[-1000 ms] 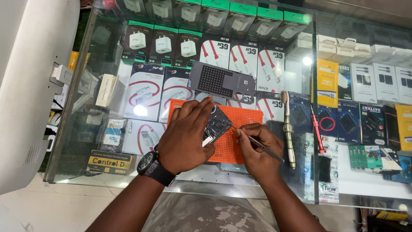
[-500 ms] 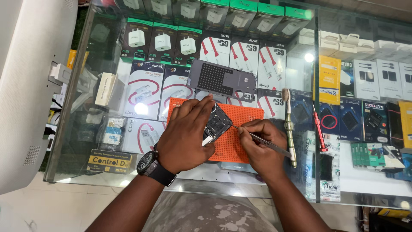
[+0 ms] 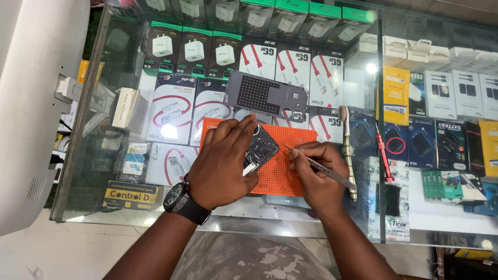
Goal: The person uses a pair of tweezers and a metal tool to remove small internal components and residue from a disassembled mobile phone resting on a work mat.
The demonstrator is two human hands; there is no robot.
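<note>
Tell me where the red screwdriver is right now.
In the head view, the red screwdriver lies on the glass counter, right of the right hand, just past the brush.

Both bare arms reach forward from the bottom of the view, side by side. The left hand [image 3: 223, 163] lies palm down with its back facing up. Its fingers [image 3: 239, 129] are spread a little and bent, pressing down at the tips. A black round wristwatch [image 3: 179, 199] sits on the left wrist. The right hand [image 3: 321, 173] is just beside the left one, curled into a loose fist. Its thumb and fingers [image 3: 306, 155] pinch thin silver metal tweezers [image 3: 319, 167], and the pointed tip aims toward the left hand.
</note>
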